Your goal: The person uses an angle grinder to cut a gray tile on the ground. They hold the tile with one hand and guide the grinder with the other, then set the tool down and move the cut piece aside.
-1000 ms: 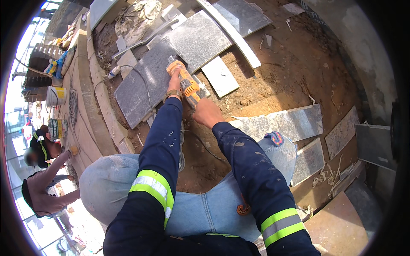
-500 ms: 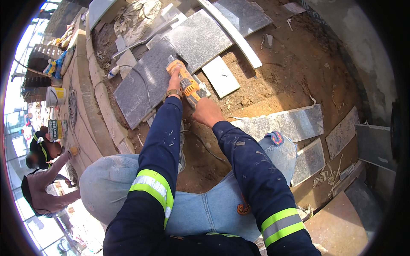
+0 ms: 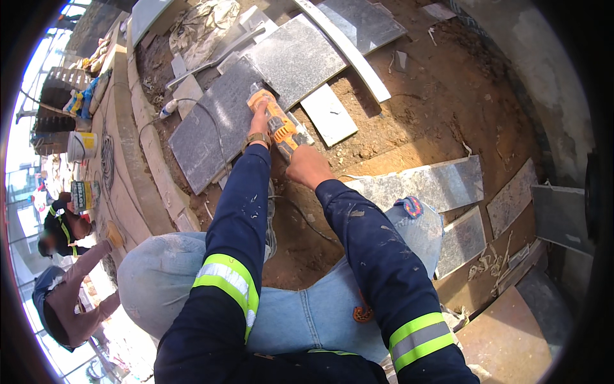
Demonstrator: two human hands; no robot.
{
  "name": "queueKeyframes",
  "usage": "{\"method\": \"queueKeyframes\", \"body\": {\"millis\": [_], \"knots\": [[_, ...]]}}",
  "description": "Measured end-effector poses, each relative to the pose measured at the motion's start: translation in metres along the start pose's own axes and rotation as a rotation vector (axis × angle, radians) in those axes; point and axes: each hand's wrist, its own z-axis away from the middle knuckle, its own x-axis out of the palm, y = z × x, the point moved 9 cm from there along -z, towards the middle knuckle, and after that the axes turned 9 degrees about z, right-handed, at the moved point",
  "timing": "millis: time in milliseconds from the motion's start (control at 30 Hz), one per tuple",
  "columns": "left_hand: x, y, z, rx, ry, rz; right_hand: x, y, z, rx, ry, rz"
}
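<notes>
- One orange-and-dark-grey handheld power tool (image 3: 281,130) lies between the two hands, its silver head pointing away from the person.
- The left hand (image 3: 259,120) grips the tool near its head; a brown wrist strap (image 3: 258,139) circles that wrist.
- The right hand (image 3: 309,168) is closed around the tool's rear end, nearer the person's body.
- The tool's head is over the edges of two large dark grey stone slabs: a smooth one (image 3: 214,125) to its left, a speckled one (image 3: 295,59) beyond. Whether it touches either cannot be told.
- One white rectangular tile (image 3: 328,115) lies on brown soil (image 3: 422,109), just right of the tool.
- One long pale narrow strip (image 3: 348,52) lies farther off, across the slabs.
- Right of the right hand, one long mottled grey slab (image 3: 425,182) lies near the person's knee.
- Two buckets, one white and yellow (image 3: 82,146), one white and green (image 3: 84,196), stand far left.
- Two other people are also at far left.
</notes>
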Motion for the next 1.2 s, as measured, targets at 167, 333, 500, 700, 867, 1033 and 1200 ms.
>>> {"method": "queueKeyframes", "body": {"millis": [167,333,500,700,867,1033,1200], "knots": [[0.014,-0.016,0.021,-0.111,0.034,0.059,0.004,0.015,0.003,0.04,0.008,0.011],[0.01,-0.004,0.02,-0.067,0.032,0.016,0.004,0.009,0.005,-0.019,0.053,-0.04],[0.01,-0.009,0.021,-0.084,0.037,0.022,0.006,0.013,0.004,-0.017,0.052,-0.028],[0.007,-0.01,0.013,-0.082,0.033,0.043,0.004,0.01,0.006,-0.028,0.049,-0.021],[0.005,-0.009,0.011,-0.052,0.022,0.037,0.001,0.008,0.008,0.017,-0.004,-0.009],[0.008,-0.009,0.013,-0.082,0.026,0.027,0.006,0.011,0.001,0.014,-0.022,-0.006],[0.01,-0.006,0.015,-0.077,0.032,0.018,0.002,0.008,0.001,-0.023,0.041,-0.028]]}}
